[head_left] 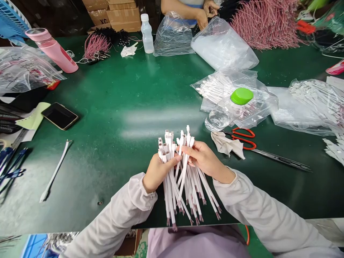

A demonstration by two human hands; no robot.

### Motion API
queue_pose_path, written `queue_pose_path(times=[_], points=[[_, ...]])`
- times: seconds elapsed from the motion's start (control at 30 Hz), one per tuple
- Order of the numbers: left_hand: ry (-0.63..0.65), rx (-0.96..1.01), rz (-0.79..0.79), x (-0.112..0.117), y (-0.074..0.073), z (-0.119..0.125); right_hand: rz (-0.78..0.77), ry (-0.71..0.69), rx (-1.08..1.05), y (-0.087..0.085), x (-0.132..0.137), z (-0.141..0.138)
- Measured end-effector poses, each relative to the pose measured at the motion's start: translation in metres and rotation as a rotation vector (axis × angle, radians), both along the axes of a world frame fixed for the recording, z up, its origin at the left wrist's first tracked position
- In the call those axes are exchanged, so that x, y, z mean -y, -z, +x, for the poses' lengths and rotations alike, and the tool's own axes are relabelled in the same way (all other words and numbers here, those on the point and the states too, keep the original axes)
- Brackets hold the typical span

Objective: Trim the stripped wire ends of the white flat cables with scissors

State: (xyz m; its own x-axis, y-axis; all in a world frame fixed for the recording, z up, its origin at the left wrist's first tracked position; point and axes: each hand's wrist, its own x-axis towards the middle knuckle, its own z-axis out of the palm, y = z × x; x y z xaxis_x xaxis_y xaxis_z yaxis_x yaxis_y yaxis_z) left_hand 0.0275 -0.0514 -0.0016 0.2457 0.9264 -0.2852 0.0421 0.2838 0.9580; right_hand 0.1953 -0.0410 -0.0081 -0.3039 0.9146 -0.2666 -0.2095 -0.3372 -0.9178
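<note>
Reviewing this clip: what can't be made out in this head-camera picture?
All in the head view:
- The middle of the white cables: hidden by the left hand and right hand.
- The co-worker's body: cut off by the top edge.
- The type of the cable connectors: too small to tell.

The person wears a loose, pale grey fabric long-sleeved top: its left sleeve (115,218) and right sleeve (263,208) spread out from either side of a soft lilac cloth garment (188,243), and each sleeve ends in a gathered elastic cuff (149,195). The left hand (158,172) and right hand (204,159) are bare.
</note>
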Motion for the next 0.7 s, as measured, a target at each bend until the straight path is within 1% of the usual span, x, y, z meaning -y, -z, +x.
queue_pose_path(times=[0.1,0.17,0.27,0.33,0.4,0.53,0.6,0.7], points=[[-0.048,0.115,-0.079,-0.001,-0.004,0.0,0.011,-0.005,0.026,-0.002,0.001,0.0],[-0.067,0.174,-0.139,-0.001,-0.005,-0.001,0.002,0.022,0.047,-0.004,0.001,-0.001],[-0.025,0.181,-0.175,-0.001,-0.005,-0.003,-0.019,0.098,0.02,-0.008,0.001,-0.002],[0.007,0.181,-0.163,-0.001,-0.003,-0.004,-0.033,0.129,-0.024,-0.01,0.0,-0.002],[0.02,0.192,-0.141,-0.001,-0.002,-0.003,-0.056,0.127,-0.054,-0.012,0.0,-0.002],[0.035,0.192,-0.086,-0.001,-0.002,0.0,-0.096,0.051,-0.09,-0.011,-0.001,-0.001],[0.062,0.146,-0.03,0.0,-0.002,0.0,-0.102,0.032,-0.098,-0.01,-0.001,-0.001],[0.074,0.05,0.055,0.001,-0.002,-0.001,-0.106,0.049,-0.102,-0.009,0.0,-0.002]])
